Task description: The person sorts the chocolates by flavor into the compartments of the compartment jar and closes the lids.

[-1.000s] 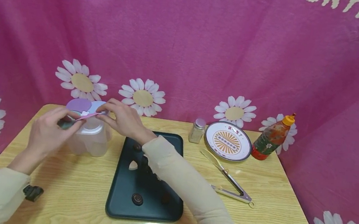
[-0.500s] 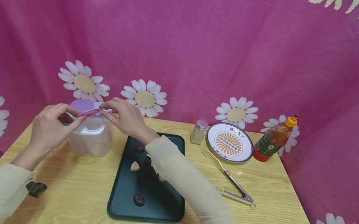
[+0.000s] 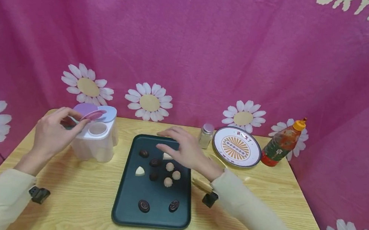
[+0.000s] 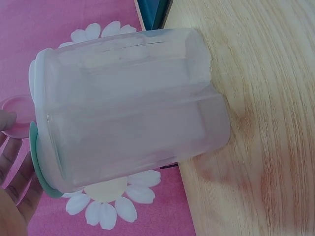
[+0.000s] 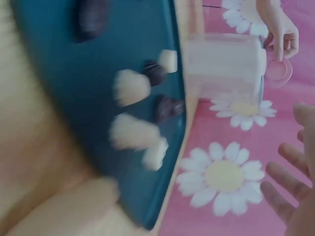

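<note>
At the left stands a clear plastic storage canister [image 3: 93, 148] with a white top and several coloured flip lids. My left hand [image 3: 53, 130] pinches its raised pink lid [image 3: 95, 114] between thumb and fingers, and a round opening [image 3: 98, 128] shows below. In the left wrist view the other fingers lie by the green lid [image 4: 42, 167]. My right hand [image 3: 185, 148] hovers over the far right of a dark baking tray [image 3: 126, 209], fingers spread and holding nothing. Dark chocolates [image 3: 143, 206], pale ridged chocolates [image 3: 168, 182] and a white wedge-shaped piece [image 3: 140, 171] lie on the tray.
Right of the tray are metal tongs [image 3: 202, 185], partly hidden by my right arm. Behind them stand a glass shaker [image 3: 205, 136], a patterned plate [image 3: 236, 146] and a red sauce bottle [image 3: 280, 143]. A pink flowered curtain [image 3: 198, 56] hangs behind the table.
My right hand has left the pink lid and moved right, over the tray. The pink lid has been tilted up, exposing the round opening. The left hand keeps its hold on it.
</note>
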### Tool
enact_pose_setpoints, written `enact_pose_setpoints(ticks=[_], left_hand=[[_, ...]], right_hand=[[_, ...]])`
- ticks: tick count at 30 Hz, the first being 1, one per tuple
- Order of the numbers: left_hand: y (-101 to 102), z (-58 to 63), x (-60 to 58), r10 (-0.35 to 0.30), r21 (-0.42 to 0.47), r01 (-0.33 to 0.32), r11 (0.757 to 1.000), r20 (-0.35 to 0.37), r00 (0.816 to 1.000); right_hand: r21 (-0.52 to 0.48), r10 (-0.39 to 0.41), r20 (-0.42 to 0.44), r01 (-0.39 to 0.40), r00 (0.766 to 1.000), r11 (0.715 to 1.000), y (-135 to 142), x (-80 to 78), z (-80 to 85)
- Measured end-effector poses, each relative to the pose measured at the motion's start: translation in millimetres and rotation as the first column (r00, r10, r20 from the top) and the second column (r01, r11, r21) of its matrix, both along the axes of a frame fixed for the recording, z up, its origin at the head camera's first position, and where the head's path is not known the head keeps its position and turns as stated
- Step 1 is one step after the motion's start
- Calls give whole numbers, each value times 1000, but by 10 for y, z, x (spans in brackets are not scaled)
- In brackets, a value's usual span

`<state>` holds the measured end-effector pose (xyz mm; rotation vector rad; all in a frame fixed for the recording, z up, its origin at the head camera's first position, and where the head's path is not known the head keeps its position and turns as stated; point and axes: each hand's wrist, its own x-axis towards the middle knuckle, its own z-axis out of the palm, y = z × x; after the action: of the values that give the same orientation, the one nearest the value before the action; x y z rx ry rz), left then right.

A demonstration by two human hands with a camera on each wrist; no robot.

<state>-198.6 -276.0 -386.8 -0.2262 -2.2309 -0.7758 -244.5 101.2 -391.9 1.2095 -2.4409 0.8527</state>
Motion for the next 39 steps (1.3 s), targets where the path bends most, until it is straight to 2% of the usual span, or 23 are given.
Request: enact_pose_setpoints(ticks=[5, 10, 17, 21, 26, 31, 34, 39], left_hand=[[-4, 1, -5, 10, 2, -10, 1000, 15, 1000], [-6, -14, -20, 5, 9, -5, 1000, 11, 1000], [-3, -18, -21, 5, 3, -5, 1000, -1, 1000], [-5, -5, -15, 15, -2, -15, 1000, 11, 1000], [-7, 6, -12, 16, 1, -16, 1000, 15, 1000], [-8, 3, -13, 19, -3, -19, 1000, 6, 1000], [-11, -2, -15, 20, -5, -20, 1000, 3, 1000], [-14, -4, -18, 15, -10, -15, 1000, -5, 1000]], right_hand=[[53, -132, 8, 131, 991, 990, 574, 232, -174], [81, -274, 20, 271, 962, 959, 1084, 457, -335], [162, -389, -24, 388, 921, 907, 1649, 649, -549], [217, -459, -37, 455, 888, 864, 1875, 718, -667], [291, -533, -13, 513, 846, 808, 2096, 800, -786], [344, -577, -17, 547, 817, 763, 2266, 858, -898], [356, -587, -33, 558, 809, 750, 2328, 873, -948], [390, -562, -86, 547, 822, 741, 2377, 858, -1007]])
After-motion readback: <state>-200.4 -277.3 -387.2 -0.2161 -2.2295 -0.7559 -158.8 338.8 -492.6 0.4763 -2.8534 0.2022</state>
